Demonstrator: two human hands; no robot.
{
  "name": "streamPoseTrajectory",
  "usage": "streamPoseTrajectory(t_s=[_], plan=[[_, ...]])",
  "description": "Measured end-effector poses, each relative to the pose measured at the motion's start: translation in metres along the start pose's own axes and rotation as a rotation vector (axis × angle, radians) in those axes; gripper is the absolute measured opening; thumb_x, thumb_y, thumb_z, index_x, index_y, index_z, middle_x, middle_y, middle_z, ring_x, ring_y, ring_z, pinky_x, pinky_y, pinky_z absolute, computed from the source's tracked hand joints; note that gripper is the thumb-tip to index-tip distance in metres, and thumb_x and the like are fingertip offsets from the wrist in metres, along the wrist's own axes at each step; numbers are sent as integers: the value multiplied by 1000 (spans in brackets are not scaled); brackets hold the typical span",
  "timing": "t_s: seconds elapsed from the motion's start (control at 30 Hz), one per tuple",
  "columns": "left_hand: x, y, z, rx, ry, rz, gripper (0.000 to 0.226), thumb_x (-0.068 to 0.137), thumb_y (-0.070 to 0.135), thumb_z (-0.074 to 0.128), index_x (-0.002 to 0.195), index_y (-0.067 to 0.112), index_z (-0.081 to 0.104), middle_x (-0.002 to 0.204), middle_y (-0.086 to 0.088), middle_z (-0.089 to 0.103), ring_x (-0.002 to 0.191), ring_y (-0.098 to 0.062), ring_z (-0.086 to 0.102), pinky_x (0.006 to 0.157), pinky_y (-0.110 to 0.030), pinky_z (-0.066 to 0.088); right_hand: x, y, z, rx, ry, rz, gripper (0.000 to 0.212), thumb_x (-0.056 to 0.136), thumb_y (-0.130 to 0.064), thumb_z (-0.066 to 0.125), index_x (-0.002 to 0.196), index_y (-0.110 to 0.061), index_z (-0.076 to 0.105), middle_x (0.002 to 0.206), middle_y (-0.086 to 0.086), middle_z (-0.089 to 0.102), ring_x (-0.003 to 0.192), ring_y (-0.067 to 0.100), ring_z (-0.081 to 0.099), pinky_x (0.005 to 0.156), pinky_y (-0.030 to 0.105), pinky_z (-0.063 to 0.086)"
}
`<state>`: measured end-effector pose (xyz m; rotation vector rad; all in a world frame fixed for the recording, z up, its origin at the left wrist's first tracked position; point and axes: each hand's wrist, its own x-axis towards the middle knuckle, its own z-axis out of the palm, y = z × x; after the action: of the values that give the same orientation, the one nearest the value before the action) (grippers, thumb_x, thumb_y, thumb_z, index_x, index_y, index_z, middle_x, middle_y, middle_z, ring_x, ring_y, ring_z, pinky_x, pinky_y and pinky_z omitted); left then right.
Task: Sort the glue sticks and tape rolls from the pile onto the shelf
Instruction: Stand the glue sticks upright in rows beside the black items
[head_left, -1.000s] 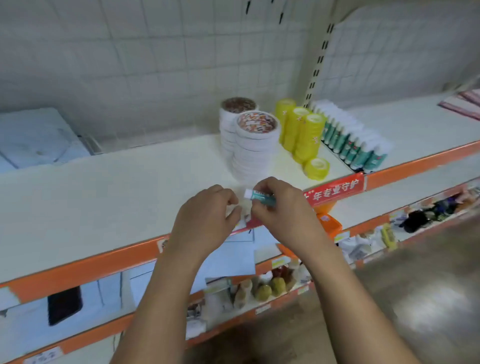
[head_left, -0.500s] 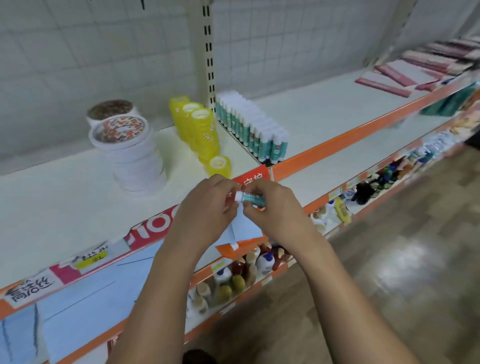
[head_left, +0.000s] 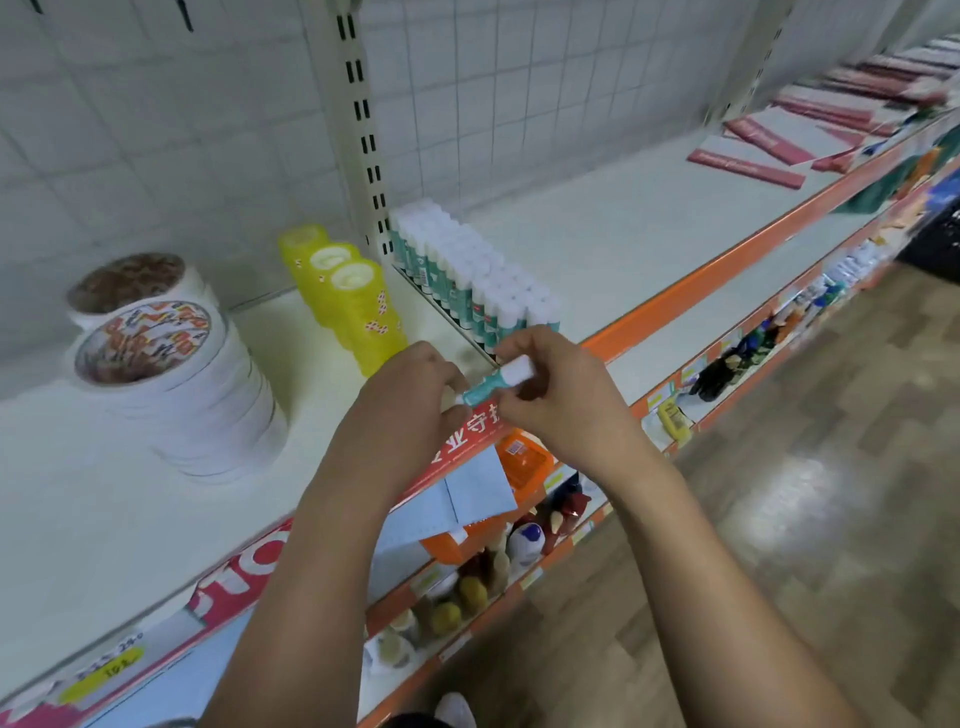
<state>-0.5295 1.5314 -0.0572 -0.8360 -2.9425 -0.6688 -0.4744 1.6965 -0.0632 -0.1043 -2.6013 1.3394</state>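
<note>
Before the glue-stick row (head_left: 480, 275), no longer the tape stacks (head_left: 197, 400), my left hand (head_left: 410, 397) and right hand (head_left: 563, 397) pinch one glue stick (head_left: 493, 383) by its ends. It likely joins that row next.

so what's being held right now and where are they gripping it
One glue stick, held by both hands: the left hand pinches its teal end, the right hand grips the white cap end.
</note>
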Motion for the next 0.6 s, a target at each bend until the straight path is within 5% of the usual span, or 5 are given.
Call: streamPoseTrajectory(t_s=[0.13, 0.27, 0.47, 0.6], plan=[[14, 3, -1, -83, 66, 58, 30, 83, 22, 73, 113, 20, 66, 108, 0, 57, 96, -18, 57, 78, -29, 44, 13, -1, 0, -2, 5, 11, 27, 77, -13, 71, 96, -28, 59, 81, -10, 67, 69, 6, 63, 57, 24, 52], [22, 11, -2, -142, 85, 86, 15, 84, 21, 71, 98, 17, 66, 92, 0, 63, 84, -19, 59, 77, -41, 50, 23, 0, -6, -51, -21, -16, 21, 80, -11, 70, 94, -25, 64, 79, -7, 69, 73, 8, 66, 66, 34, 57], [27, 23, 6, -144, 150, -8, 12, 79, 12, 72, 88, 15, 66, 83, -1, 63, 76, -19, 59, 70, -42, 51, 34, 11, -32, -208, -111, -30, 21, 80, -26, 77, 97, -21, 67, 86, -7, 69, 79, 4, 64, 71, 19, 53], [32, 36, 15, -178, 213, -91, 14, 77, 14, 76, 85, 14, 64, 82, -2, 63, 77, -20, 61, 71, -42, 52, 45, 30, -56, -432, -139, 31, 23, 84, -24, 71, 97, -6, 65, 94, 10, 70, 86, 24, 64, 76, 40, 54]])
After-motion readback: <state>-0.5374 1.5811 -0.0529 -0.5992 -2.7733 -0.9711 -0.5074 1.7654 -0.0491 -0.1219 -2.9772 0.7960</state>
